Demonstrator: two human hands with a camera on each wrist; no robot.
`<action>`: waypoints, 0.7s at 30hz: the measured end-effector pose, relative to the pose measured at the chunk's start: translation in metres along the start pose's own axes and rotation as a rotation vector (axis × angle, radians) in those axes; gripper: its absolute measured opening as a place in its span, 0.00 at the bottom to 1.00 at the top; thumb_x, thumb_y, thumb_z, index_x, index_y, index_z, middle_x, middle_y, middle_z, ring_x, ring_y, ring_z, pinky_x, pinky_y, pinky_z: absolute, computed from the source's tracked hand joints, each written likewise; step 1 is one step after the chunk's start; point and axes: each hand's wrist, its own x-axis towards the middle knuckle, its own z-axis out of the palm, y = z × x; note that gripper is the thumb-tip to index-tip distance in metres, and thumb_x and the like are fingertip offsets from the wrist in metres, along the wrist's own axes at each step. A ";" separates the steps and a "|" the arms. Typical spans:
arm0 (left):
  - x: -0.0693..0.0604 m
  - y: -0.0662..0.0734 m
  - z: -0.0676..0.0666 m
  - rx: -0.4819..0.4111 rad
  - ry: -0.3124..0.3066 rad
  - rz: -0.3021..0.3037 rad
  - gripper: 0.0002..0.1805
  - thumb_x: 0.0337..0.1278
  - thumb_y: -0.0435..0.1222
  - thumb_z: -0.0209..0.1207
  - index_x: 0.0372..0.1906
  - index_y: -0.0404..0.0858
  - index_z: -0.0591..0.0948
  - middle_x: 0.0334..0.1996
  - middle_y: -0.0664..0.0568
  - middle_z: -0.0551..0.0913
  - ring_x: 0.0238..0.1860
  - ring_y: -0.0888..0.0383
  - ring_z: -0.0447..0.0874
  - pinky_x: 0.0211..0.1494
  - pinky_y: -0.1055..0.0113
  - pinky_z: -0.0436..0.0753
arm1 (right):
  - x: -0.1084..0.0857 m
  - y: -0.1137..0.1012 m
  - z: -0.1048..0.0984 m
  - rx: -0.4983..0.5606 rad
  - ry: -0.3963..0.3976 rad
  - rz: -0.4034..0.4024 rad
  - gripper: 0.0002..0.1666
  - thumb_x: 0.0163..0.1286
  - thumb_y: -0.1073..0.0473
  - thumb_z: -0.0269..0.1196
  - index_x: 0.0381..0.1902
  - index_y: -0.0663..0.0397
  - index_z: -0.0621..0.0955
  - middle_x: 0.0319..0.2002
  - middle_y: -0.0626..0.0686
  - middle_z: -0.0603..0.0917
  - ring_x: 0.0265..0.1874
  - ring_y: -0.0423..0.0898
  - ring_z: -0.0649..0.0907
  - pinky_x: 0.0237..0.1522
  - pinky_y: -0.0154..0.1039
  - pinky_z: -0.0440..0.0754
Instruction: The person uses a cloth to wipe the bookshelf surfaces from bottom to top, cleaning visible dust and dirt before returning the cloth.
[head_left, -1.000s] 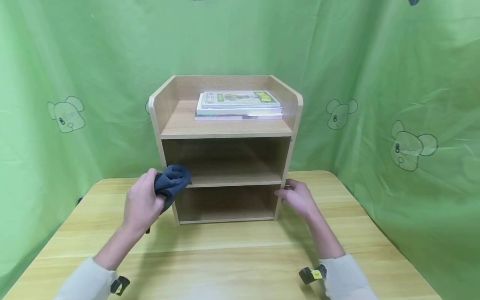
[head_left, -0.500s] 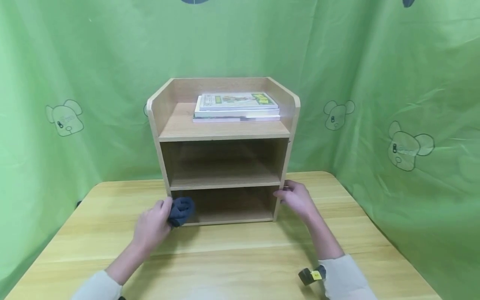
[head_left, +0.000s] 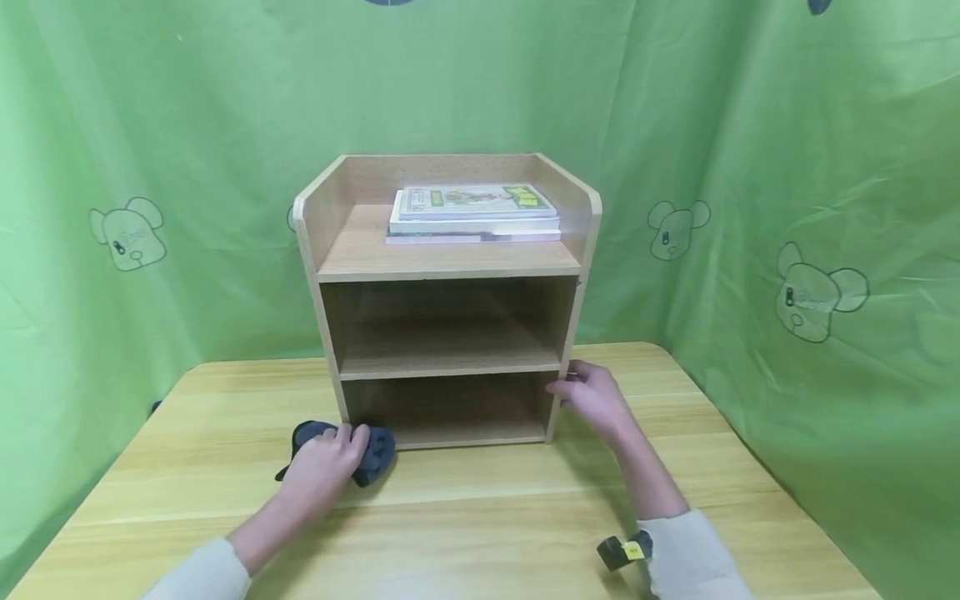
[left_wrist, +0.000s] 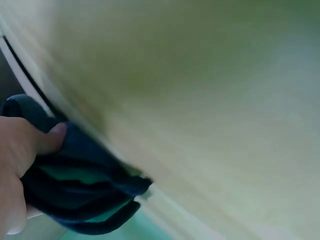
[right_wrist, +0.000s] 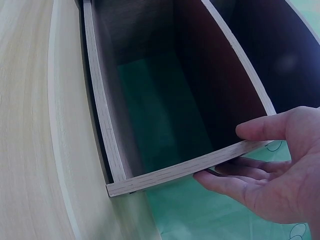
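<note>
My left hand (head_left: 322, 469) grips a folded dark blue cloth (head_left: 380, 454) at the lower left front corner of a wooden shelf unit (head_left: 450, 273). In the left wrist view the thumb presses on the layered cloth (left_wrist: 82, 150), which lies against a pale wooden surface. On the other side, my right hand (head_left: 597, 402) holds the edge of the unit's right side panel. The right wrist view shows that panel (right_wrist: 185, 166) between the thumb and the fingers of the right hand (right_wrist: 285, 175).
A stack of several books (head_left: 474, 217) lies on the unit's top shelf. The unit stands on a light wooden table (head_left: 480, 533). Green curtains (head_left: 465, 75) hang behind and at both sides. A small dark object (head_left: 155, 407) shows at the table's left edge.
My left hand has moved the cloth down the unit's left front edge, from the middle shelf's height to the bottom corner. The right hand stays on the right panel.
</note>
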 end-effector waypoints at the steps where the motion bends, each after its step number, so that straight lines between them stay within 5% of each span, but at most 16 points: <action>1: 0.002 -0.002 -0.002 -0.003 -0.015 0.010 0.19 0.37 0.19 0.64 0.40 0.31 0.75 0.25 0.42 0.79 0.21 0.48 0.80 0.18 0.59 0.80 | 0.000 0.000 0.000 -0.003 0.000 -0.001 0.40 0.69 0.59 0.61 0.74 0.71 0.63 0.67 0.72 0.74 0.62 0.66 0.79 0.66 0.58 0.76; 6: 0.007 -0.015 -0.014 -0.043 -0.034 0.054 0.26 0.31 0.20 0.67 0.44 0.32 0.75 0.26 0.43 0.81 0.23 0.50 0.83 0.22 0.61 0.82 | 0.001 -0.001 0.000 -0.002 -0.003 0.003 0.39 0.69 0.59 0.61 0.74 0.70 0.64 0.67 0.71 0.74 0.62 0.65 0.79 0.66 0.58 0.76; 14: 0.033 -0.041 -0.047 -0.133 0.230 -0.029 0.23 0.24 0.19 0.63 0.37 0.32 0.75 0.23 0.43 0.78 0.19 0.48 0.77 0.19 0.57 0.81 | 0.000 -0.001 -0.002 -0.008 0.002 0.000 0.39 0.69 0.58 0.61 0.73 0.70 0.64 0.67 0.72 0.74 0.62 0.65 0.79 0.66 0.58 0.76; 21: 0.057 -0.060 -0.083 -0.170 0.324 -0.077 0.24 0.30 0.18 0.66 0.44 0.29 0.79 0.30 0.37 0.83 0.27 0.40 0.82 0.32 0.48 0.86 | 0.000 -0.001 -0.002 -0.012 -0.009 0.001 0.40 0.69 0.59 0.61 0.74 0.71 0.63 0.67 0.72 0.74 0.61 0.67 0.79 0.66 0.59 0.75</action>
